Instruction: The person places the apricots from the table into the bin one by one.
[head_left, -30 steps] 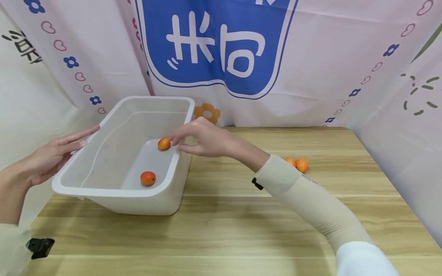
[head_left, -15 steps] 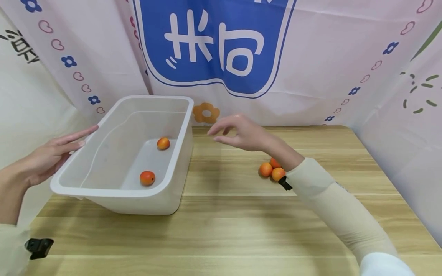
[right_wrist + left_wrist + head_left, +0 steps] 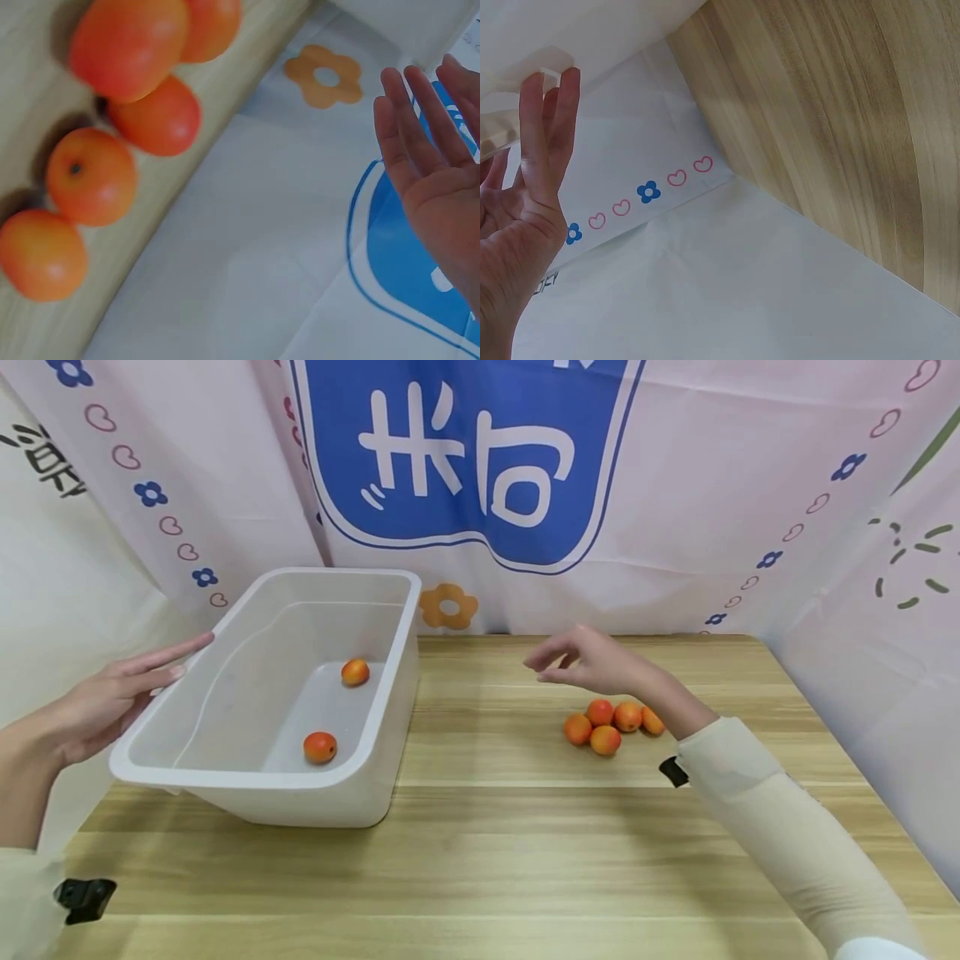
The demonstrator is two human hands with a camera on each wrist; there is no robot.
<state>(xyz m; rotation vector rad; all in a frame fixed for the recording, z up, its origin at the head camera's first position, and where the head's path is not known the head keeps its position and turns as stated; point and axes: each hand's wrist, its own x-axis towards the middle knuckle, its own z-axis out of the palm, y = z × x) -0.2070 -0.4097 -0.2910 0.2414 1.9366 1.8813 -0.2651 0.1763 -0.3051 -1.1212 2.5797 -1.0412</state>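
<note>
Now the relaxed right hand has moved nearer the fruits; the straight-fingered left hand still touches the tub.

The free gap beside the fruits stops at the tub wall.

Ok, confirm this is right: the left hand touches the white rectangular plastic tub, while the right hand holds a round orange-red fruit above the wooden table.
Wrong on one count: the right hand holds nothing, as the right wrist view shows. It is above the wooden table, and the left hand does touch the white rectangular plastic tub.
</note>
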